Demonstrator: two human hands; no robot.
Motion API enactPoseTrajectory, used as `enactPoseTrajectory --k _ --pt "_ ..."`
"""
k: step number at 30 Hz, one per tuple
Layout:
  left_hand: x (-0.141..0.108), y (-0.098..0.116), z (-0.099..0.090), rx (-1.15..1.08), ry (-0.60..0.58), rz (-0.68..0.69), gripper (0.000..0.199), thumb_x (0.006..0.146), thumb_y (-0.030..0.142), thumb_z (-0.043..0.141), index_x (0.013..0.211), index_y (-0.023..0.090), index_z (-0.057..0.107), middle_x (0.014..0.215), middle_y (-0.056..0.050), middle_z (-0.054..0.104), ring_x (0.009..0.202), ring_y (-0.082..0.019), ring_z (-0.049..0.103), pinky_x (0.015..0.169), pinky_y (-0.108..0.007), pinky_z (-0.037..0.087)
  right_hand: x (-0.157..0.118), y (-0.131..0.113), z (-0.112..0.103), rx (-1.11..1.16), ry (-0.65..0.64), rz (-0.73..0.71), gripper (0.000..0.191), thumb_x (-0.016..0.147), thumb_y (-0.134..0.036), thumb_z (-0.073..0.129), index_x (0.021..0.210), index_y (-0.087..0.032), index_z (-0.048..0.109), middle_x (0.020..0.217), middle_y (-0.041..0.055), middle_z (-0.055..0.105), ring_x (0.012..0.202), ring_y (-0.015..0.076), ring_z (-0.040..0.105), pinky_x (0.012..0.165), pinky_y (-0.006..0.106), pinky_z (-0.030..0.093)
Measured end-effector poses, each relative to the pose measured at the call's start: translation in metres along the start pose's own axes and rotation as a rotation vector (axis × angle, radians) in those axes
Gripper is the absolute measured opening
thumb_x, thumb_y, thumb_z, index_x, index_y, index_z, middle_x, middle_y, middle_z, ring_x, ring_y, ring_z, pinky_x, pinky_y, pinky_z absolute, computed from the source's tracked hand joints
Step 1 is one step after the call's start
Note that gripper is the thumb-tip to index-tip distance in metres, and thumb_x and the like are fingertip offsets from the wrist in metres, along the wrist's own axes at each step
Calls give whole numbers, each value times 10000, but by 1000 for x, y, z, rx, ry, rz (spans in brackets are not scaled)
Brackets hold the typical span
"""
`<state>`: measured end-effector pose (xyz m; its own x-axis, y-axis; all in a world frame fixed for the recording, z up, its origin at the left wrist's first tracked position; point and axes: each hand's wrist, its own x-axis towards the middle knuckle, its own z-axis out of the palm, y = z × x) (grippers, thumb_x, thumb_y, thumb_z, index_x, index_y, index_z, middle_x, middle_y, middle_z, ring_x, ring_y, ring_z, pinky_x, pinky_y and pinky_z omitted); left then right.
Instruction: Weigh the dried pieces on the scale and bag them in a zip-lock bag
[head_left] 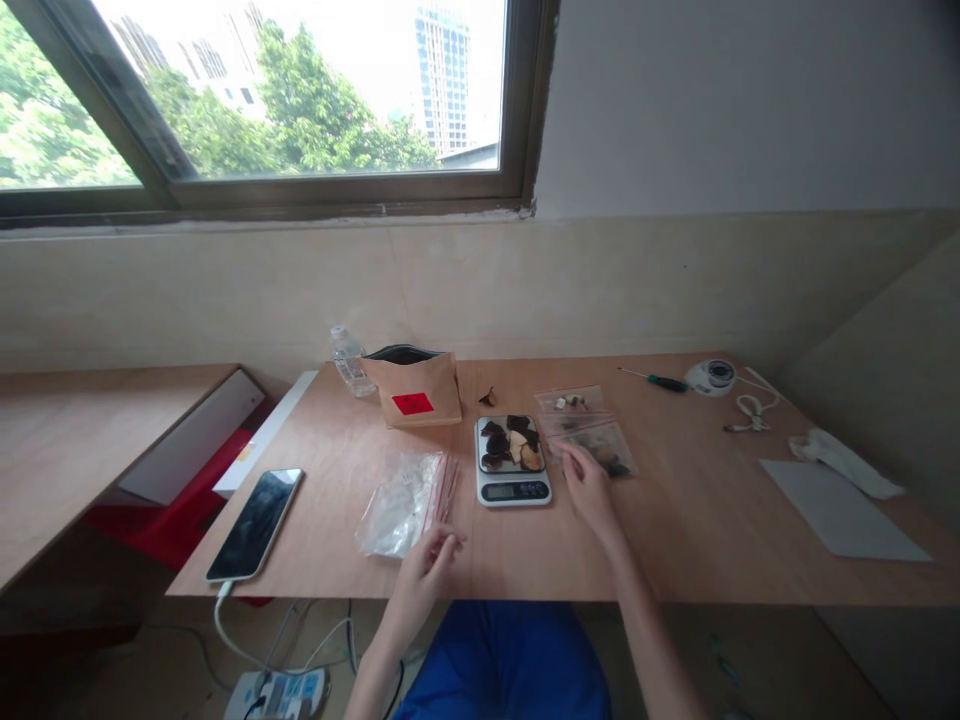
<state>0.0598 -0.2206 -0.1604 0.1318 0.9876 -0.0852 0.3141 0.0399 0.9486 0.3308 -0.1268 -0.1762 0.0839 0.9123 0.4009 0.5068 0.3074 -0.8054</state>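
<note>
Left hand (429, 560), fingers loosely curled, touches empty zip bags (405, 500) left of the kitchen scale (513, 462); right hand (589, 485), open, rests on filled bags (600, 445) right of it. Dried slices (511, 441) lie on the scale, not bagged yet.

One kitchen scale (513, 470), one brown paper pouch (417, 392), one phone (256, 523), one water bottle (349, 360), one screwdriver (654, 379), two hands.
</note>
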Motion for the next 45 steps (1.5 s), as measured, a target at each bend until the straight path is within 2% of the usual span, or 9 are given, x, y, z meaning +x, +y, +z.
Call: enactPoseTrajectory --k 7,12,14,20,26,31,36,42,45 --pt "11 -10 -8 220 201 92 268 868 380 391 916 198 581 920 -71 577 800 -185 553 692 -311 455 -72 15 -6 -92 76 18 244 858 -255 401 921 -214 633 954 101 614 933 243 562 837 422 454" --pt "18 -33 -12 431 427 133 302 829 360 434 1041 169 532 972 -101 529 880 -230 537 787 -423 465 -81 26 1 -112 82 51 237 841 -224 395 839 -204 631 902 92 601 887 238 564 802 394 460" --pt "22 -46 -12 485 469 134 339 808 360 455 1062 142 502 981 -116 499 930 -260 526 819 -465 454 -77 29 3 -95 93 57 232 838 -224 396 828 -202 627 898 90 601 881 235 562 802 391 459" --pt "29 -67 -13 556 420 152 341 813 388 457 1058 152 486 984 -109 471 988 -280 512 864 -481 431 -69 33 3 -53 131 63 221 823 -224 405 790 -202 623 863 84 611 844 225 565 788 388 461" --pt "26 -57 -9 624 442 137 459 769 440 531 1119 152 461 998 -106 464 974 -279 519 819 -470 446 -69 32 4 -54 143 62 225 817 -217 409 762 -203 627 846 80 611 835 222 559 793 389 455" --pt "27 -51 -9 560 462 118 289 817 374 456 980 154 547 931 -100 506 852 -231 550 766 -406 465 -68 34 4 -53 140 62 227 819 -205 399 765 -199 620 840 78 600 831 218 554 782 378 451" --pt "28 -44 -12 478 424 58 271 834 397 415 905 173 550 907 -81 534 703 -185 557 675 -351 476 -70 29 4 -71 162 37 222 809 -197 400 752 -206 615 817 68 597 816 218 557 770 374 454" --pt "33 -40 -16 474 346 -14 234 841 367 383 771 190 518 800 -38 557 615 -163 543 612 -309 428 -71 4 25 -104 50 -59 275 838 -160 352 901 -222 613 927 79 600 940 224 551 848 398 450" --pt "36 -36 -19 397 384 -20 203 834 351 395 746 194 488 723 -17 558 604 -167 535 606 -301 402 -64 6 37 -167 36 -51 308 845 -169 348 1042 -198 583 1084 110 574 1065 236 511 921 428 423"
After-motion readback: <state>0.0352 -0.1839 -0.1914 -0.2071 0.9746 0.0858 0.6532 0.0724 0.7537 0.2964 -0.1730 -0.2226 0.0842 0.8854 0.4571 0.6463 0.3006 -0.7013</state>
